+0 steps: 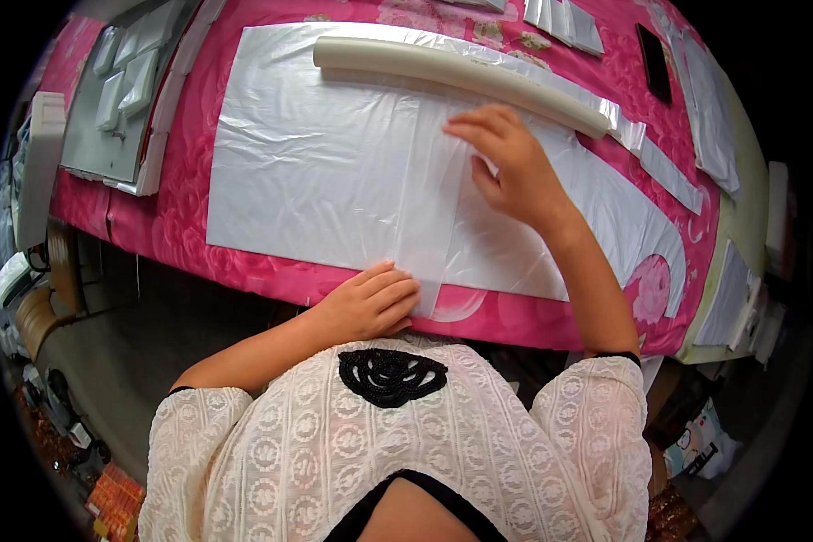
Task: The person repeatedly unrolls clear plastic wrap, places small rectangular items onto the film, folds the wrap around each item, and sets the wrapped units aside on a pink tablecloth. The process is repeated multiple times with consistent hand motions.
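Thin white plastic sheeting [307, 172], shaped like a carrier bag with a curved strap-like right end, lies flat on the table. A narrower translucent plastic strip [420, 208] crosses its middle toward the near edge. My left hand [384, 296] rests with its fingers laid flat at the strip's near end, by the table's edge. Over the sheeting, my right hand [506, 163] is raised with bent fingers, its thumb apart from them, and nothing visible in it. Just beyond that hand, an off-white pipe [452, 74] lies across the sheeting's far side.
A pink flowered cloth [176, 217] covers the table. At the left, a grey board [86, 149] carries several small white packets [140, 81]. Folded white plastic [565, 25] and a black phone [654, 63] lie at the far right. More white sheets [723, 294] sit along the right edge.
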Tool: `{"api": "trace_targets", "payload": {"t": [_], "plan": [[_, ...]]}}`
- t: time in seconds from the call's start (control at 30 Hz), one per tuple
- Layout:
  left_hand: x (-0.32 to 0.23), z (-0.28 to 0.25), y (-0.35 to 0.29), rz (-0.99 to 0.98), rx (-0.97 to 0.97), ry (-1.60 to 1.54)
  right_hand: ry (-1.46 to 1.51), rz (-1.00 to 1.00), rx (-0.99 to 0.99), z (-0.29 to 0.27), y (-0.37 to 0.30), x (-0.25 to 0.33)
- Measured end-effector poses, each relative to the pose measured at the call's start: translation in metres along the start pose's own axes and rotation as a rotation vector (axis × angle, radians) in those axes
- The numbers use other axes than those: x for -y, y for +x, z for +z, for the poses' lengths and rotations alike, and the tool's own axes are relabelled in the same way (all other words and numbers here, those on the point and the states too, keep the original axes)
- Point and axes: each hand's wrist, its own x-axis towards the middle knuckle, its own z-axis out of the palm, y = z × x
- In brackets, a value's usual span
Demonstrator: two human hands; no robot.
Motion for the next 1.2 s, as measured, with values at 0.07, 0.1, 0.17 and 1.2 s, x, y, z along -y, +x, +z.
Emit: {"api": "trace_targets", "payload": {"t": [0.07,0.1,0.17,1.2], "plan": [[0.003,-0.002,0.003,0.05,-0.007,0.027,0.144,-0.001,0.221,0.005,-0.032,0.029],[0.004,-0.004,0.005,0.071,-0.009,0.045,0.143,-0.008,0.28,0.009,-0.043,0.04],[0.006,-0.009,0.008,0.066,-0.023,-0.027,0.103,-0.03,0.231,0.022,-0.059,0.048],[0.052,-0.026,0.072,-0.501,-0.422,-0.225,0.704,1.014,0.119,0.021,-0.028,0.026]]}}
